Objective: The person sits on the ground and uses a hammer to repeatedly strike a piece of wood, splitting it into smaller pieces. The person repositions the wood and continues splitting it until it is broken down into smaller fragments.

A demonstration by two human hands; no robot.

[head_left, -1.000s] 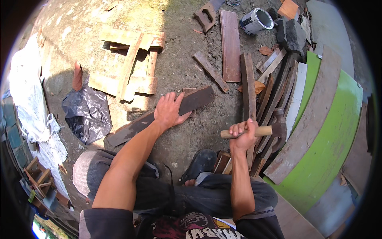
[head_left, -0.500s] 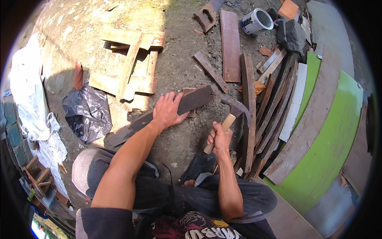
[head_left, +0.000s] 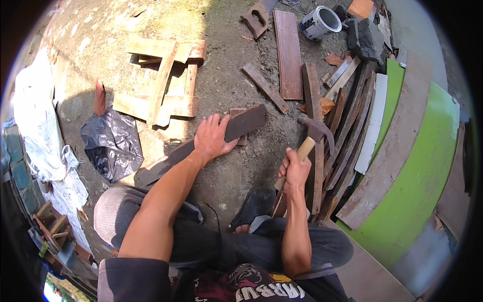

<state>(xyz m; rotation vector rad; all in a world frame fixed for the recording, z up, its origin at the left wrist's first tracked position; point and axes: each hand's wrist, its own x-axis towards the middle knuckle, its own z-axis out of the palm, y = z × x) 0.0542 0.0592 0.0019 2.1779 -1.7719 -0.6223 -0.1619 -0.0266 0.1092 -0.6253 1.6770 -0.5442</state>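
Observation:
My left hand [head_left: 211, 137] grips a dark wooden board [head_left: 248, 122], its fingers over the far edge and its thumb along the near side. The board lies slantwise on the ground in front of my knees, its far right end across a small wood piece [head_left: 242, 140] that shows on either side of it. In my right hand [head_left: 295, 172] is a claw hammer [head_left: 317, 130], held by its pale wooden handle. The hammer head is to the right of the board's end, apart from it, above the ground near the long strips of wood.
A joined slatted wooden piece [head_left: 164, 83] lies beyond my left hand, near a black plastic bag [head_left: 112, 146]. Further off are a handsaw [head_left: 257, 20], a reddish plank [head_left: 288, 55] and a paint can [head_left: 314, 27]. Wood strips [head_left: 347, 126] and green panels [head_left: 417, 166] crowd the right side.
My right hand has moved the hammer to the right, away from the board's end. My left hand keeps its place on the board.

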